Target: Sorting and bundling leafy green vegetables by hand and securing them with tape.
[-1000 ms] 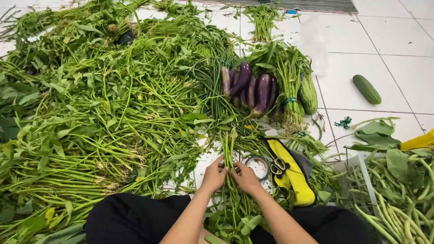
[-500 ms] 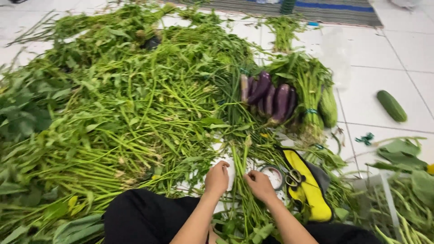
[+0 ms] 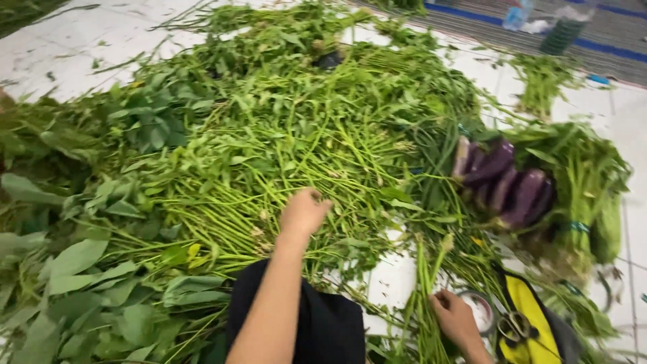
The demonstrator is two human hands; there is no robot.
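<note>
Greens everywhere, basically: the big pile of long-stemmed leafy greens [image 3: 269,155] covers most of the white tiled floor [image 3: 60,40], running from the far edge down to my knees. Bare tile only shows at the far left corner and in a small patch near me. Along the far right edge of the floor there's a grey striped mat [image 3: 485,20] with a blue line.

On the right side sits a bundle of purple eggplants [image 3: 502,182], touching a tied bunch of green stalks [image 3: 579,195]. Closer to me on the right is a yellow and black bag [image 3: 529,317], with a pair of scissors [image 3: 513,327] lying on it.

My left hand [image 3: 303,212] is reaching into the pile, fingers curled down onto the stems, can't tell if it's actually gripping any. My right hand [image 3: 455,317] is closed around a small bunch of stems [image 3: 424,290] standing up off the floor near the bag. Hands are well apart.
</note>
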